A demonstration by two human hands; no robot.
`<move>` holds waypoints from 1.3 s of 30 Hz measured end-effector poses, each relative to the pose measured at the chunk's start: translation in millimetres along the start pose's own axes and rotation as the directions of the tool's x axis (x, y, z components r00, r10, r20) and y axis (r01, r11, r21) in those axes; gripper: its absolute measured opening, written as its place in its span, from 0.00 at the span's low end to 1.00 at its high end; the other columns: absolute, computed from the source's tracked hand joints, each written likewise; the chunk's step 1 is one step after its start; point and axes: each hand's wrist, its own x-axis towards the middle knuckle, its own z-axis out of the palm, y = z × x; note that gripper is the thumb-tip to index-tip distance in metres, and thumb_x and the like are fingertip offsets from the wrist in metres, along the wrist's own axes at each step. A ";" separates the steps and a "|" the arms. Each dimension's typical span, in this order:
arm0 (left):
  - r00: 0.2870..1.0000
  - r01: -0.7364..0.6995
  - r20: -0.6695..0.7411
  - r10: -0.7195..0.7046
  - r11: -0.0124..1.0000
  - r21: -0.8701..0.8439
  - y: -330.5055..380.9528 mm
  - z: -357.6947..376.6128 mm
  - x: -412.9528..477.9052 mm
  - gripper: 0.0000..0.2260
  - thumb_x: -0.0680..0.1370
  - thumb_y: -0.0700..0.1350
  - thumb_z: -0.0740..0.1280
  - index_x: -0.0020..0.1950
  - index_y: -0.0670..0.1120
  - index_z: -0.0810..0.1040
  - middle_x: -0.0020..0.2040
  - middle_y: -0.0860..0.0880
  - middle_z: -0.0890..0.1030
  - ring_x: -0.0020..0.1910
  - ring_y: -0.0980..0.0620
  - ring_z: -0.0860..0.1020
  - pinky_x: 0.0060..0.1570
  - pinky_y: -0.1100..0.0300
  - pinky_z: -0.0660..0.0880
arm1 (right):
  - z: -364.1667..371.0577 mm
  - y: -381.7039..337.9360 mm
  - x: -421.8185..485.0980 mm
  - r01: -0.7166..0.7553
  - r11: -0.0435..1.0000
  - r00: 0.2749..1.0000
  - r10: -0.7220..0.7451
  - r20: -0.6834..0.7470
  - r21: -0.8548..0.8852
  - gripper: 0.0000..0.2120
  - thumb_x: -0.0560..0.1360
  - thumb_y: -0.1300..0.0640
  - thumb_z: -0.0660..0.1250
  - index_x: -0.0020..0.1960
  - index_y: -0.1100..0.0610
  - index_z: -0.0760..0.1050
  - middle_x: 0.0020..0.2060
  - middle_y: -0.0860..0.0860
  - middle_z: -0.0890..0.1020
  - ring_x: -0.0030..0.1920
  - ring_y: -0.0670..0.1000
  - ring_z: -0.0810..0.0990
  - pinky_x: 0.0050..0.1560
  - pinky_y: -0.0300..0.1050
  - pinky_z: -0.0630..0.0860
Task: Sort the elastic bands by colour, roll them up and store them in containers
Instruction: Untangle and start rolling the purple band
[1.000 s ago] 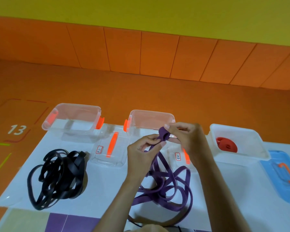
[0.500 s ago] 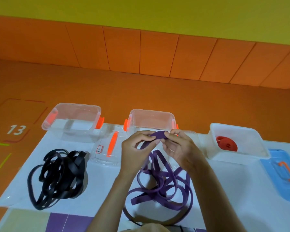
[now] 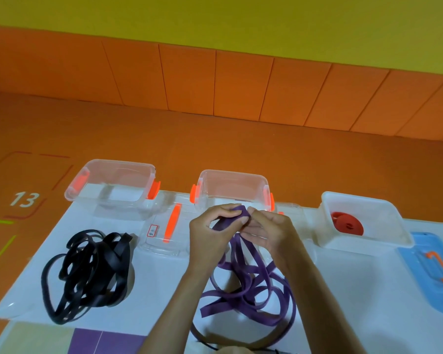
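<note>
1. Left hand (image 3: 210,233): I log it as grasping. The thumb and forefinger are curled and pinch the folded top end of the purple band (image 3: 223,304), just in front of the middle container (image 3: 232,172).
2. Right hand (image 3: 269,231): I log it as grasping too. Its fingertips meet the left hand's on the same fold, and its other fingers are curled beneath. I cannot tell how far the band is rolled inside the pinch.
3. Purple band: one end is raised in both hands. The rest trails down between the forearms into a loose tangle of loops on the white sheet (image 3: 164,290), near the front edge.
4. Black bands (image 3: 92,272): an unrolled heap on the left part of the sheet, well apart from the hands.
5. Left container (image 3: 118,163): clear with orange clasps, open, at the far left edge of the sheet. I see no band in it.
6. Middle container: clear with orange clasps, open, with the hands directly in front of it.
7. Clear lid (image 3: 164,241): it has an orange handle and a small label, and lies flat between the two clear containers.
8. White container (image 3: 363,200): open, on the right. It holds a rolled red band (image 3: 347,223) lying on its floor.
9. Blue lid (image 3: 435,277): it has an orange handle and lies flat just beside the white container, at the right edge.
</note>
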 end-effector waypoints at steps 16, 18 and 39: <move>0.992 -0.101 0.086 0.092 0.990 0.101 12.0 -13.1 -0.1 0.11 0.76 0.41 0.79 0.56 0.52 0.89 0.55 0.56 0.85 0.59 0.51 0.83 0.58 0.61 0.79 | -1.8 5.2 -2.9 0.030 0.985 0.998 -0.038 0.043 0.171 0.14 0.76 0.50 0.74 0.59 0.56 0.84 0.51 0.64 0.87 0.55 0.61 0.88 0.54 0.45 0.84; 0.985 -0.134 0.125 0.118 0.983 0.125 17.4 -15.7 2.2 0.12 0.78 0.39 0.76 0.58 0.52 0.89 0.55 0.57 0.86 0.59 0.54 0.84 0.58 0.67 0.77 | -0.2 4.3 -5.0 0.029 0.986 0.997 -0.040 0.067 0.163 0.13 0.77 0.49 0.72 0.57 0.55 0.84 0.52 0.63 0.87 0.56 0.60 0.88 0.53 0.46 0.84; 0.960 -0.241 0.083 0.266 0.941 -0.238 96.0 -30.0 10.4 0.11 0.76 0.40 0.78 0.52 0.54 0.84 0.55 0.51 0.88 0.57 0.49 0.86 0.57 0.60 0.80 | 13.8 -70.2 -34.1 0.630 0.710 0.774 -0.606 0.183 -0.315 0.13 0.69 0.55 0.84 0.50 0.55 0.86 0.46 0.52 0.89 0.43 0.56 0.89 0.47 0.47 0.86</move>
